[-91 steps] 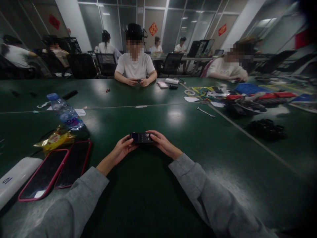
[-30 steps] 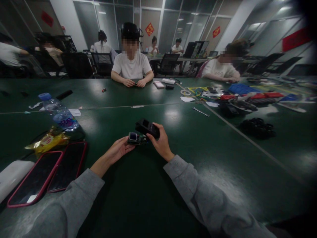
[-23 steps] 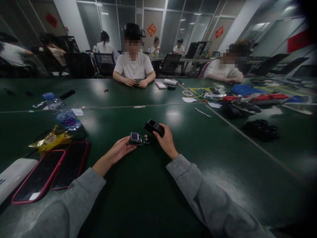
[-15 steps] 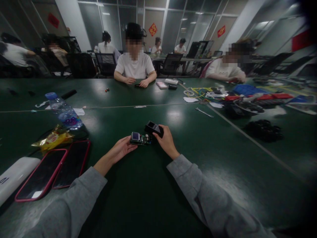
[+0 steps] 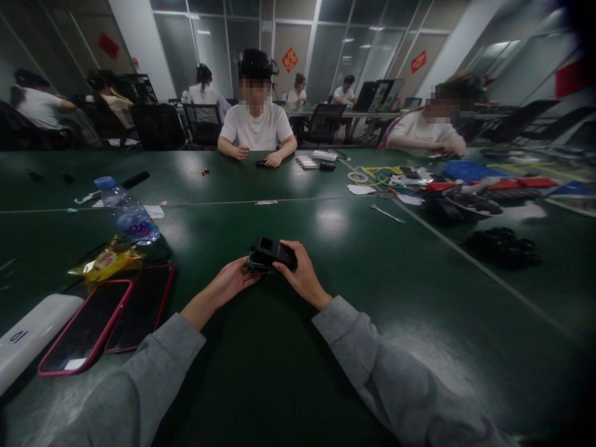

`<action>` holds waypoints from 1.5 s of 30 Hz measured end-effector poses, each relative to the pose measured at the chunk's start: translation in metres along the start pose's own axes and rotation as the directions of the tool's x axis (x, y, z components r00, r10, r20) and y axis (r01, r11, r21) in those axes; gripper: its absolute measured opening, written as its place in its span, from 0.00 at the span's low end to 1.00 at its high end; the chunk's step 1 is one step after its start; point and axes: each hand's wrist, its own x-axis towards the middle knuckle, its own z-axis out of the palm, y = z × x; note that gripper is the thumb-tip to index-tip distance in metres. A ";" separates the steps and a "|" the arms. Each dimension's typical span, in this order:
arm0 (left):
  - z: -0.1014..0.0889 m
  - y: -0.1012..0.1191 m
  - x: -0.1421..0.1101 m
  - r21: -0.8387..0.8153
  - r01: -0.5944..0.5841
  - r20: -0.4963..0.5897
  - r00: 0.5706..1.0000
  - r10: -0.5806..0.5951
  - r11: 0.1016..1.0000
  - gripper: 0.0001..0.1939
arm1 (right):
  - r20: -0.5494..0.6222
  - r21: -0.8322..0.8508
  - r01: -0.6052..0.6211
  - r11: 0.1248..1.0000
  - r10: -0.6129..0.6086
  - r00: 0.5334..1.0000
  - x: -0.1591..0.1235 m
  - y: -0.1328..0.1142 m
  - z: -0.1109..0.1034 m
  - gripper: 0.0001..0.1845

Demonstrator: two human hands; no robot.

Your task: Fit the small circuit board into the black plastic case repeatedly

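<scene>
Above the green table my left hand grips a small circuit board by its left end. Most of that board, with its little screen, is now covered. A black plastic housing with a rectangular window and a row of small holes lies over it, slightly tilted. My right hand is closed round the right end of this housing, thumb at the near side. Whether the two parts are fitted together or only touching, I cannot tell.
At left lie two red-edged phones, a white power bank, a yellow packet and a tilted plastic bottle. A wrench and a heap of cables lie right. A co-worker sits opposite.
My right hand has moved left with the black housing, from beside the circuit board to over it. The board's screen is now hidden. My left hand keeps its hold.
</scene>
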 end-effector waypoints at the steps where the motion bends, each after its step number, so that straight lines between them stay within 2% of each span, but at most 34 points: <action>1: 0.000 0.000 0.000 -0.004 0.006 0.004 1.000 -0.006 1.000 0.12 | 0.002 0.003 -0.002 1.000 0.002 1.000 0.001 0.001 0.000 0.25; 6: 0.001 0.000 0.001 -0.024 0.009 -0.002 1.000 -0.009 1.000 0.12 | 0.041 0.029 -0.017 0.999 0.016 0.999 0.002 0.005 -0.003 0.25; 14: -0.002 -0.002 0.003 0.028 -0.028 -0.027 0.999 0.029 0.999 0.09 | 0.119 0.009 0.044 0.999 -0.045 0.992 0.001 0.002 -0.006 0.26; 16: -0.003 -0.002 0.003 0.000 -0.003 -0.033 0.999 0.003 1.000 0.11 | 0.143 0.010 0.049 0.999 -0.050 0.988 0.001 0.003 -0.006 0.27; 19: -0.003 0.000 0.003 -0.031 0.038 -0.036 0.999 -0.039 0.999 0.21 | 0.148 0.027 0.046 0.999 -0.050 0.988 0.001 0.005 -0.005 0.27; 22: 0.000 0.000 0.001 0.031 0.022 -0.018 1.000 -0.021 0.999 0.26 | 0.151 0.034 0.042 0.999 -0.047 0.987 0.001 0.007 -0.004 0.28; 31: 0.003 0.000 -0.003 0.109 -0.042 0.014 0.999 0.040 0.993 0.21 | 0.201 0.106 -0.006 0.994 -0.016 0.979 0.002 0.011 -0.003 0.28; 40: 0.006 0.001 -0.007 0.117 -0.060 -0.001 0.998 0.061 0.991 0.24 | 0.260 0.108 -0.008 0.994 -0.021 0.965 -0.001 0.009 0.000 0.27; 45: 0.006 0.001 -0.006 0.144 -0.066 0.007 0.998 0.066 0.987 0.29 | 0.257 0.126 -0.003 0.992 -0.030 0.966 -0.001 0.009 0.000 0.27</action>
